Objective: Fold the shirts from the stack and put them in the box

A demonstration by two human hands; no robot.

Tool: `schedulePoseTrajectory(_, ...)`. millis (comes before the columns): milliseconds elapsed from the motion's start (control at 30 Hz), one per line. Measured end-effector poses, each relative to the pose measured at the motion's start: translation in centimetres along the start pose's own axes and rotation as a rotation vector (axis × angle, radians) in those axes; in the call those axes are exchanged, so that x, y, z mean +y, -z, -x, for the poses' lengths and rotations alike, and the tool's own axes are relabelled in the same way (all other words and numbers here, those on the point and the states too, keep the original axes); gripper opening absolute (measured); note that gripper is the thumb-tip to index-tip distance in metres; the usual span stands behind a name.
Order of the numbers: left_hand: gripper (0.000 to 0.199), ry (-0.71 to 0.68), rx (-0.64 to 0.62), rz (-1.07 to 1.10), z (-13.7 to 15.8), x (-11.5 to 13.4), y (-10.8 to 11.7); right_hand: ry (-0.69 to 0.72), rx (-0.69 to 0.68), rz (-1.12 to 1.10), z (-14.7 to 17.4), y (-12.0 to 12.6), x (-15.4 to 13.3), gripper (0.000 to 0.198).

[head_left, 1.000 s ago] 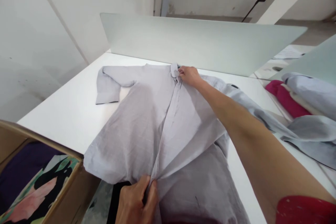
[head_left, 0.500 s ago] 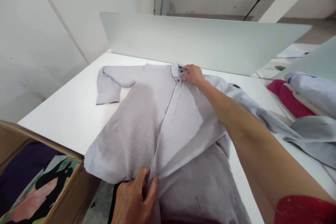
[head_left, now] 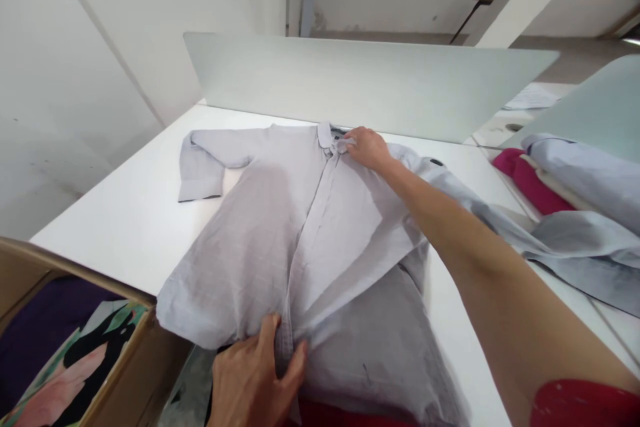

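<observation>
A light grey button-front shirt (head_left: 265, 213) lies spread face up on the white table, its collar at the far side. My right hand (head_left: 369, 147) reaches across and pinches the collar (head_left: 325, 136) at its right part. Near the bottom of the front placket (head_left: 289, 307), my left hand (head_left: 255, 373) rests on the cloth. Its thumb and index finger are apart, one on either side of the placket. The sleeve (head_left: 203, 163) on the left is bent downward; the other sleeve (head_left: 460, 190) stretches right, partly behind my forearm.
An open cardboard box (head_left: 125, 363) with purple and patterned cloth stands at lower left. Folded garments (head_left: 585, 177) and grey cloth lie at the right. A frosted partition (head_left: 370, 83) runs along the back of the white table (head_left: 140, 207).
My left thumb and index finger have spread wider apart at the placket. My right hand stays at the collar, with a little more of its edge lifted. The view has shifted slightly.
</observation>
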State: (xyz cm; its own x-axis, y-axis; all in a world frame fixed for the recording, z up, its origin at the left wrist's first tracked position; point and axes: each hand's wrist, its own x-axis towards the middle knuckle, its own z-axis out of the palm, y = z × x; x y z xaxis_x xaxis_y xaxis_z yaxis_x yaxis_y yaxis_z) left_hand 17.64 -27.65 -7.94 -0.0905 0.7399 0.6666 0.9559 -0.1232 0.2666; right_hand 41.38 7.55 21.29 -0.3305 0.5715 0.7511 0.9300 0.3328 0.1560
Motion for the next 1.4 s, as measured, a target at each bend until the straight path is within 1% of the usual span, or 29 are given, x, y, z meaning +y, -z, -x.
schedulePoseTrajectory(67,0.026,-0.024,0.031,-0.05,-0.1,0.1,0.1,0.064,-0.04,0.016,-0.1,-0.6,-0.9,0.049)
schedulePoseTrajectory(133,0.023,-0.051,0.063,-0.059,-0.1,0.0,0.0,0.091,-0.084,0.039,-0.3,-1.0,-1.4,0.053)
schedulePoseTrajectory(233,0.023,-0.086,0.105,-0.051,-0.1,-0.3,-0.4,0.058,-0.125,0.075,-0.7,-1.3,-1.4,0.056)
schedulePoseTrajectory(367,0.027,-0.125,0.172,0.003,0.0,-0.6,-1.0,0.013,-0.146,0.111,-1.0,-1.3,-0.9,0.054)
schedulePoseTrajectory(500,0.035,-0.159,0.225,0.079,-0.1,-0.7,-1.4,0.004,-0.155,0.158,-1.2,-1.2,-0.6,0.048)
schedulePoseTrajectory(633,0.036,-0.175,0.252,0.131,-0.1,-0.8,-1.7,0.003,-0.167,0.177,-1.7,-0.9,-0.4,0.048)
schedulePoseTrajectory(833,0.032,-0.209,0.235,0.16,-0.1,-1.1,-2.0,-0.035,-0.171,0.188,-2.0,-0.2,0.1,0.052)
schedulePoseTrajectory(967,0.033,-0.21,0.211,0.162,-0.2,-1.2,-1.8,-0.059,-0.152,0.173,-2.2,-0.3,0.2,0.052)
schedulePoseTrajectory(1200,0.037,-0.185,0.164,0.098,-0.2,-1.1,-1.5,-0.006,-0.151,0.184,-2.2,-1.3,-0.7,0.054)
schedulePoseTrajectory(1300,0.032,-0.173,0.141,0.084,-0.3,-1.0,-1.0,0.011,-0.131,0.188,-1.8,-1.1,-0.5,0.053)
schedulePoseTrajectory(1400,0.024,-0.168,0.111,0.085,-0.6,-0.8,-0.1,0.047,-0.086,0.174,-1.0,-0.4,-0.1,0.055)
